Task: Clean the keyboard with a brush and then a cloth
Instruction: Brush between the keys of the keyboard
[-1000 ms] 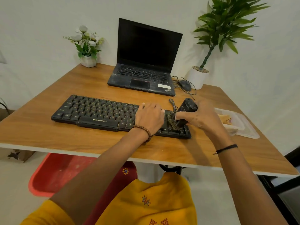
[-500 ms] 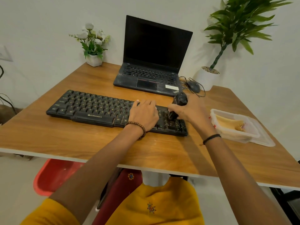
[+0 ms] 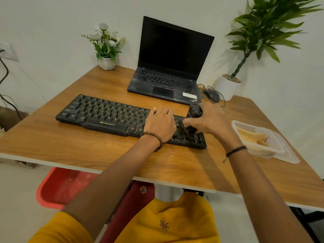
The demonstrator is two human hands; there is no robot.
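wooden counter (image 3: 87, 146) carries it all. black laptop (image 3: 171, 67) at the back, lid up, screen dark; tall green plant (image 3: 263, 32) in a white pot at back-right corner. black keyboard (image 3: 105, 114) lies in front of laptop. clear plastic tub (image 3: 259, 151) on the right w/ yellow cloth (image 3: 249, 135) inside. left hand (image 3: 160, 124) flat on keys right of centre, fingers straight. right hand (image 3: 212, 121) curled round black brush (image 3: 194, 111), its lower end down on keys nr keyboard's right end. mouse (image 3: 213, 95) just right of laptop
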